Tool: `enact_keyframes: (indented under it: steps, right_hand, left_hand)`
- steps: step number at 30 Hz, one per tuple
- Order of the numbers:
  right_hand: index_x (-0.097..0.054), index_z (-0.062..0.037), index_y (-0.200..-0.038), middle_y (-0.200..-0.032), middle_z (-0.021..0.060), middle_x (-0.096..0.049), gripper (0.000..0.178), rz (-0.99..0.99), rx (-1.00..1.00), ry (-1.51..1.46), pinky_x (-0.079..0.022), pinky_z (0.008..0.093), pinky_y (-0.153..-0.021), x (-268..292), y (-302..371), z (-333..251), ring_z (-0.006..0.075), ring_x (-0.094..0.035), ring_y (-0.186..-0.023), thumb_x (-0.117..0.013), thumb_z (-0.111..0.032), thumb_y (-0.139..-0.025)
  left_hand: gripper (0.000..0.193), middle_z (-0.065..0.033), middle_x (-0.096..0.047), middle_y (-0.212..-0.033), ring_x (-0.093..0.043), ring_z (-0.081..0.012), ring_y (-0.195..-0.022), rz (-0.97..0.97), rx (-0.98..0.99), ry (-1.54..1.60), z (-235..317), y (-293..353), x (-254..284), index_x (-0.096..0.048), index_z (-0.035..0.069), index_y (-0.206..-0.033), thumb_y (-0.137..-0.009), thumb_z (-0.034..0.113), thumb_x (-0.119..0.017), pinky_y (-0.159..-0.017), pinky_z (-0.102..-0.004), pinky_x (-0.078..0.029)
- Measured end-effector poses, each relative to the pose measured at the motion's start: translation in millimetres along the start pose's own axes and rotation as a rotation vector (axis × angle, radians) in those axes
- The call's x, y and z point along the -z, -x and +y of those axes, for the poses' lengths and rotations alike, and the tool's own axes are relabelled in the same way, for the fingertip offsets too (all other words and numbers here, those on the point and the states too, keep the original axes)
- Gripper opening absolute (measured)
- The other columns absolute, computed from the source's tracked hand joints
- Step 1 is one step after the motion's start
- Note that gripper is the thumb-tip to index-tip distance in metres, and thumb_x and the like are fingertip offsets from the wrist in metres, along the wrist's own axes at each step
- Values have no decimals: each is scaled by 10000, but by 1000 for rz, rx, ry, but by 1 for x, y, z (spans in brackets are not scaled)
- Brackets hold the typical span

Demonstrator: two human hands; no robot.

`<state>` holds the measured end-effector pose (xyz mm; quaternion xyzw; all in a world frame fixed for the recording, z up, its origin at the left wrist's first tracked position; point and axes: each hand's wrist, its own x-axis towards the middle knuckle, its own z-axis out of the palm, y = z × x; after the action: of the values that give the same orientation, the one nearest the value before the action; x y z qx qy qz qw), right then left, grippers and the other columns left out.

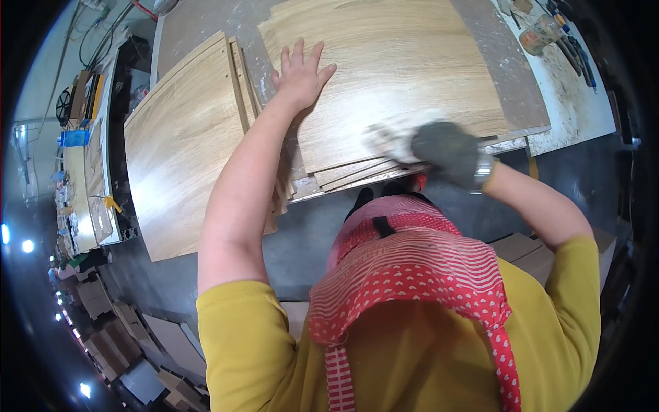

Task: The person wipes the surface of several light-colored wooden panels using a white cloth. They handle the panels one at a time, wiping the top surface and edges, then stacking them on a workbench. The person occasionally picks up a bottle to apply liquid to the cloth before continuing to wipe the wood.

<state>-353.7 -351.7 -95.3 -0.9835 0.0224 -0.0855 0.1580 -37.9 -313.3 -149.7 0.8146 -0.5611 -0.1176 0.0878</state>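
My bare left hand (300, 77) lies flat with fingers spread at the left edge of a light wood-grain board (412, 69). This board is the top one of a stack on the worktable. In a dark glove, my right hand (447, 154) grips a whitish rag (401, 135) against the board's near edge, toward the right. Both rag and glove are smeared by motion, and the gloved fingers are partly hidden. Edges of lower boards (357, 172) show beneath, slightly out of line.
A second stack of wood-grain boards (185, 144) stands at the left, overhanging the table's near edge. On the white side surface (576, 117) at the right are a jar (540, 36) and several dark-handled tools (580, 58). Cluttered shelving (86, 158) stands far left, with cardboard (117, 343) below.
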Motion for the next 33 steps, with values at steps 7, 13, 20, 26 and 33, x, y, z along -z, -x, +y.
enact_keyframes:
  steps: [7, 13, 20, 26, 33]
  right_hand:
    - [-652, -82, -901, -886, 132, -658, 204, 516, 176, -131, -495, 423, -752, -76, -105, -65, 297, -634, -816, -559, -248, -827]
    - [-647, -100, -1056, -932, 156, -642, 243, 446, -329, 243, -484, 433, -817, 16, 99, 48, 315, -620, -866, -578, -198, -844]
    - [-645, -77, -1117, -1165, 198, -605, 265, 410, -1141, 18, -475, 402, -899, 47, 238, 130, 337, -595, -1051, -592, -207, -893]
    - [-648, -29, -1030, -1051, 173, -620, 209, 552, -769, -5, -471, 413, -838, 42, 225, 137, 347, -597, -963, -627, -176, -882]
    - [-583, 23, -1096, -963, 168, -614, 280, 785, -1150, -590, -457, 333, -821, 63, 183, 126, 291, -598, -906, -616, -154, -882]
  left_hand:
    - [656, -101, -87, -1592, -78, -382, -1450, -20, 27, -104, -8, -2, -4, -222, 301, -1503, -938, 597, -373, -1088, -626, -181]
    - [590, -114, -155, -1568, -147, -399, -1422, 51, -38, -93, 6, 4, -1, -286, 273, -1474, -952, 507, -432, -1051, -640, -233]
    - [587, -147, -184, -1555, -182, -451, -1395, 133, -43, -64, 5, 20, -9, -288, 227, -1476, -958, 444, -457, -1071, -626, -211]
    - [600, -165, -249, -1528, -232, -387, -1396, 9, 115, -118, 36, 19, 28, -358, 161, -1439, -925, 413, -537, -1085, -572, -238]
    - [767, -197, -313, -1497, -268, -375, -1389, 237, -46, 100, 61, -117, 41, -329, 71, -1442, -850, 455, -630, -1103, -544, -228]
